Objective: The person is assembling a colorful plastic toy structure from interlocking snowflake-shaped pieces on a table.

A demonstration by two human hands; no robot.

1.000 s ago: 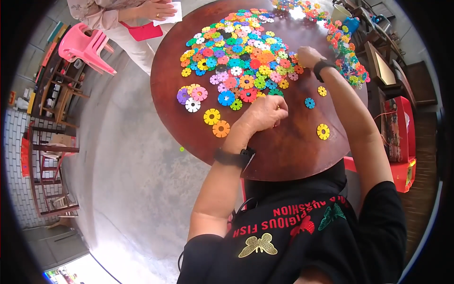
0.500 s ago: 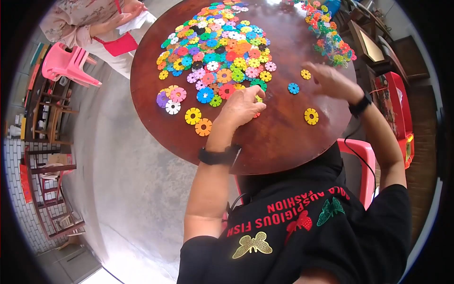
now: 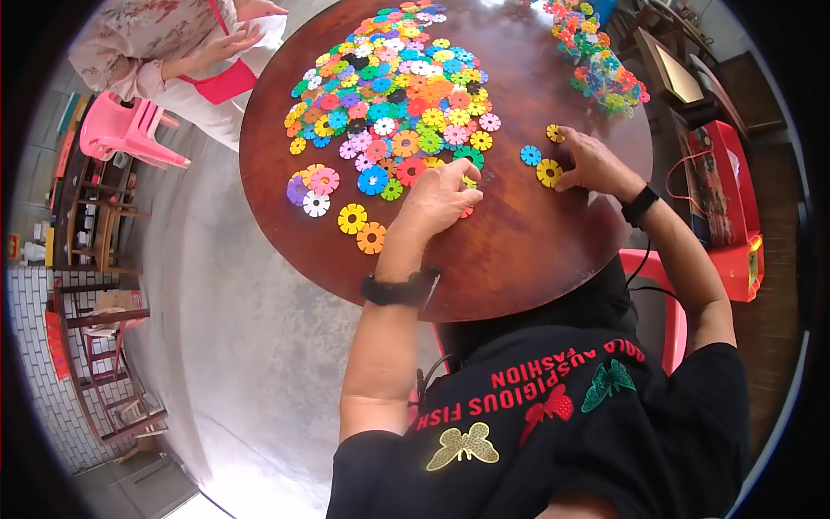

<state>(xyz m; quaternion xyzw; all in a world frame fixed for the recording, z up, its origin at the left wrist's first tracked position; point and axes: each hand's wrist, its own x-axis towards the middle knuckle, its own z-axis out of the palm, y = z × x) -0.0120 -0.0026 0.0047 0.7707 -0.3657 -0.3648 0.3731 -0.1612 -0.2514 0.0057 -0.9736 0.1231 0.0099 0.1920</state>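
Note:
Flat, notched flower-shaped plastic discs in many colours (image 3: 406, 143) spread over the round table (image 3: 510, 268). My left hand (image 3: 435, 197) rests at the pile's near right edge. Its fingers curl around a yellow disc (image 3: 469, 182), only partly visible between thumb and index finger, and a red disc (image 3: 467, 212) peeks out below. Over to the right, my right hand (image 3: 596, 164) has thumb and index finger apart. The thumb touches a larger yellow disc (image 3: 548, 173), while the index fingertip meets a smaller yellow one (image 3: 554, 133). A blue disc (image 3: 530, 156) lies beside them.
Linked clear coloured pieces (image 3: 605, 73) stand at the table's far right. Across the far left, a person (image 3: 164, 43) stands near a pink plastic stool (image 3: 130, 130). A red bag (image 3: 731, 199) sits right of the table. Wooden chairs (image 3: 104, 346) line the left.
My right hand has come down to the table. The larger yellow disc has slid away from me, up beside the blue one. My left hand has stayed in place.

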